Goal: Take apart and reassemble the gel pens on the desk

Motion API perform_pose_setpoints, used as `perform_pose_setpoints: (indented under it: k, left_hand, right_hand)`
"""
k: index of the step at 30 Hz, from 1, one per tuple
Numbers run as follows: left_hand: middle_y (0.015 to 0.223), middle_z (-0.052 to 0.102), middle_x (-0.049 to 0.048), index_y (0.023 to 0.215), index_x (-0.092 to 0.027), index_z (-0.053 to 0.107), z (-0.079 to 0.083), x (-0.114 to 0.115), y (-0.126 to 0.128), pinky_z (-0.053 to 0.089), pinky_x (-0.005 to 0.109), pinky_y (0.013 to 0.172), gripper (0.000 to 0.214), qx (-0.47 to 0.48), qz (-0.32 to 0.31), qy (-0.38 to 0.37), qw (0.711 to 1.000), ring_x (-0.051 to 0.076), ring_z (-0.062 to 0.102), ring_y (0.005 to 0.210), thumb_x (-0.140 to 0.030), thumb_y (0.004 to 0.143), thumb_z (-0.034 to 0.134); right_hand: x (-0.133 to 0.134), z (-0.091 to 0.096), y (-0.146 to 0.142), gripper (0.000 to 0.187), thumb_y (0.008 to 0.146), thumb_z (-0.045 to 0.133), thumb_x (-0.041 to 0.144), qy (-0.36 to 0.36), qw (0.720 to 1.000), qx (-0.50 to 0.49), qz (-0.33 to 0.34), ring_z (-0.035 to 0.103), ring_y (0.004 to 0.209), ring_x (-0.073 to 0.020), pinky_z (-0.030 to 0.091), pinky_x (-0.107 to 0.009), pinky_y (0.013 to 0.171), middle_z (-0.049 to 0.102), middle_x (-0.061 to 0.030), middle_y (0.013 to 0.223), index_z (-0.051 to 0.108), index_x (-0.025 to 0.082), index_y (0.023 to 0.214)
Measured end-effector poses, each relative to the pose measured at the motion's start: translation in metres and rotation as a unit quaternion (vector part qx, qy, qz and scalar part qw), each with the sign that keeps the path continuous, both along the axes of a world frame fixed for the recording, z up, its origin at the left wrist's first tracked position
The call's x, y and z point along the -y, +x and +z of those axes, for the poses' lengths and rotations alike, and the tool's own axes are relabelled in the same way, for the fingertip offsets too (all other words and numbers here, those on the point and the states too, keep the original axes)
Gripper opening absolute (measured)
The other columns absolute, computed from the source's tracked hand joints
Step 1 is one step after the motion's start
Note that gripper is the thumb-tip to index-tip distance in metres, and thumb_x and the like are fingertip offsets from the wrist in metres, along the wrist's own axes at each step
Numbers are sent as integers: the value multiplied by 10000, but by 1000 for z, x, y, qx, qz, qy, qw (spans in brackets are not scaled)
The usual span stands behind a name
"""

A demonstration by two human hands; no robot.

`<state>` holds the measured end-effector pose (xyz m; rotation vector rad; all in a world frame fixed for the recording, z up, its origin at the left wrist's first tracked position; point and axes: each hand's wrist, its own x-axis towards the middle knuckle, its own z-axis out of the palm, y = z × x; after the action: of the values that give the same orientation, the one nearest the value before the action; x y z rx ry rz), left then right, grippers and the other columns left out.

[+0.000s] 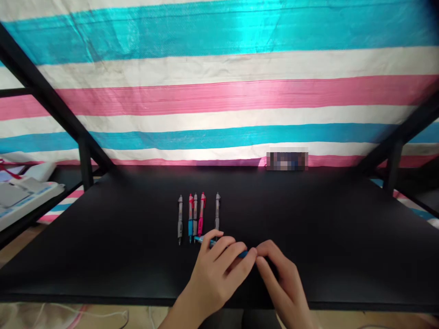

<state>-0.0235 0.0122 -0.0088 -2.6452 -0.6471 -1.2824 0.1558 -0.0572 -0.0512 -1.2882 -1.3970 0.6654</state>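
Observation:
A blue pen point(243, 254) lies slantwise under the curled fingers of my left hand point(219, 269), which is closed around it. Its light-blue end pokes out to the left, by the lower ends of the other pens. My right hand point(283, 278) is pinched right at the pen's right end, thumb and forefinger together against my left fingertips. Whatever sits in that pinch is hidden. Beyond my hands lie a grey pen point(180, 221), a pen with a red top and blue grip point(190, 224), another grey pen point(195, 217), a pink pen point(201, 219) and a further grey pen point(217, 212).
All this is on a black table point(103, 256) with dark metal bars rising at both sides. A striped sheet point(219, 100) hangs behind it. A blurred-out item point(287, 161) stands at the back edge. White equipment point(27, 196) is at far left.

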Motion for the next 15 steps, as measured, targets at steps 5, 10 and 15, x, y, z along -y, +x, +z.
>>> perform_pose_setpoints:
  k: [5,10,15]
  left_hand:
    - [904,803,24,1162,-164,731,-7,6,-21,451,413,973,264,-3,35,-8,999,182,702,817,-41,1039,532]
    - [771,730,59,1077,-118,675,-8,5,-32,450,348,637,237,-7,17,-48,999,190,622,629,5,960,511]
    - [694,676,33,981,-164,619,-10,4,-35,406,328,520,230,-33,12,-90,995,186,594,549,-11,943,451]
  right_hand:
    - [4,4,-3,400,1112,472,298,-20,1000,-10,4,562,638,-143,425,-247,595,569,6,712,555,217,729]
    - [3,3,1,390,1105,493,291,-8,1000,5,27,598,675,-147,453,-245,627,599,-6,738,601,214,738]
    - [-1,-1,4,171,1042,606,203,14,999,36,39,684,748,-159,516,-228,674,693,-12,832,747,249,959]
